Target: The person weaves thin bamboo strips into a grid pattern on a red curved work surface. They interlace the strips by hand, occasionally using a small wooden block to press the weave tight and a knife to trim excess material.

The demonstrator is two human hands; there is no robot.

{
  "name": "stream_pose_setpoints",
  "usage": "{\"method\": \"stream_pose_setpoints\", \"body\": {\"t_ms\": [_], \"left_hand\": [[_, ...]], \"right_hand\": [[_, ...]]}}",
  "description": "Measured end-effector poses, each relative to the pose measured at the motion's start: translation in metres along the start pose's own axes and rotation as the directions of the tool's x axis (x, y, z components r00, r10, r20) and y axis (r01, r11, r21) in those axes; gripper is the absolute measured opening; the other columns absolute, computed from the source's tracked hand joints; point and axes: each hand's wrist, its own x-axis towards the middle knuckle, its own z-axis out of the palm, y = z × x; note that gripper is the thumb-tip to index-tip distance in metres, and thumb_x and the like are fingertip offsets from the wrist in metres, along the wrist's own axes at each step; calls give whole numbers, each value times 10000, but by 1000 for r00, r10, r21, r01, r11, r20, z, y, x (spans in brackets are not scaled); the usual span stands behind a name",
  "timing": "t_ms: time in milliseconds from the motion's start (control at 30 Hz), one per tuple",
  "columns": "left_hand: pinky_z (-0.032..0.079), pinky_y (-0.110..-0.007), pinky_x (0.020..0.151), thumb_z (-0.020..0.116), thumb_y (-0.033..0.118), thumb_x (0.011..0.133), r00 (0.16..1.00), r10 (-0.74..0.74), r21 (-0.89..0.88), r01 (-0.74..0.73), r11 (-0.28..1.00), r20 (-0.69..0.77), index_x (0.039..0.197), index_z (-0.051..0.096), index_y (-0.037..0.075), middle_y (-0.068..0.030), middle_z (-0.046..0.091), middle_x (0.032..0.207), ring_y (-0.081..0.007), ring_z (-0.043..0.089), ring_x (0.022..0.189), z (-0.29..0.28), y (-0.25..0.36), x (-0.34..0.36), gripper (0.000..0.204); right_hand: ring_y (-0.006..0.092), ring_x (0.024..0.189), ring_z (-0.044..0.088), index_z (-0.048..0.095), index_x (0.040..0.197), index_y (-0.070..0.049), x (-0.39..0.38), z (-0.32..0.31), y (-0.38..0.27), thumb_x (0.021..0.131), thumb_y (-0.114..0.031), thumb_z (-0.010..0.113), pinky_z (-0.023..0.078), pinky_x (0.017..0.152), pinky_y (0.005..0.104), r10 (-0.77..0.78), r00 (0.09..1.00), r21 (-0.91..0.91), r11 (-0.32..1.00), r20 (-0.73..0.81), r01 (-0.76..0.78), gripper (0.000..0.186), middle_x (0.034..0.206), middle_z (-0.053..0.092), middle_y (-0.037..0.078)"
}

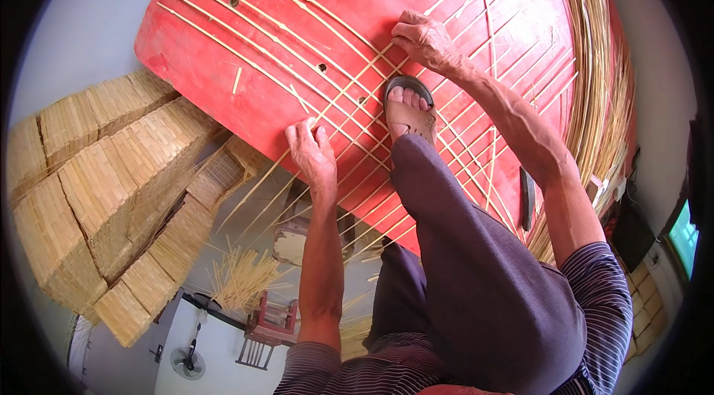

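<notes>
Long pale bamboo strips lie crossed in an open lattice on a red board. My left hand is closed, thumb and fingers pinching one slanting strip near the board's near left edge. Farther up the same line, my right hand has its fingers curled down where the strips cross, closed on what looks like that strip's upper part; its fingertips are partly hidden. Between the two hands, my foot in a brown sandal presses on the crossed strips. Several strip ends stick out past the board's near edge.
A thick bundle of long strips runs down the board's right side. Stacked woven bamboo pieces stand at the left. Loose strips and a small red wooden stool are below. A dark flat bar lies at the board's lower right.
</notes>
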Motion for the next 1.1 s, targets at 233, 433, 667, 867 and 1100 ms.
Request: {"method": "stream_pose_setpoints", "body": {"t_ms": [233, 433, 667, 867, 1100], "left_hand": [[513, -426, 771, 643, 17, 878, 1000, -14, -54, 13, 998, -10, 1041, 629, -22, -182, 586, 977, -344, 606, 894, 5, -6, -2, 168], [515, -418, 754, 646, 26, 881, 998, 39, -28, -40, 999, -48, 1020, 648, -13, -176, 597, 932, -325, 619, 851, 6, -7, -3, 145], [527, -398, 940, 636, 142, 917, 835, -547, -494, 499, 712, 56, 1301, 518, -108, -256, 633, 1190, -328, 649, 1077, -14, -25, 58, 473], [413, -555, 1058, 662, 181, 932, 633, -647, -785, 613, 84, 425, 1353, 444, -96, -314, 528, 1325, -443, 537, 1256, -32, -22, 106, 549], [453, -339, 815, 719, 249, 913, 618, -609, -649, 731, 213, 497, 1292, 566, 63, -119, 626, 1195, -214, 603, 1062, -31, -23, 111, 449]], "right_hand": [[319, 850, 625, 626, 870, -74, 4, -5, 1, 802, -138, 714, 526, 697, 436, -29, 999, 9, 1000, 43, 29, 128, 877, 572, 93], [327, 838, 622, 626, 877, -74, 6, -5, 2, 818, -158, 714, 525, 687, 439, -48, 997, -30, 998, 65, 50, 135, 890, 566, 98], [395, 721, 672, 660, 919, 8, 34, -10, -61, 902, -205, 603, 520, 641, 476, 167, 976, 153, 970, 141, -188, 221, 759, 657, 226], [444, 848, 673, 637, 911, 53, 54, 32, -90, 851, -247, 626, 526, 727, 505, 455, 837, 79, 864, 303, -498, 306, 851, 660, 306], [387, 769, 677, 664, 884, 41, 58, 38, -68, 772, -188, 600, 533, 695, 457, 456, 817, 144, 836, 352, -529, 263, 835, 674, 254]]}}
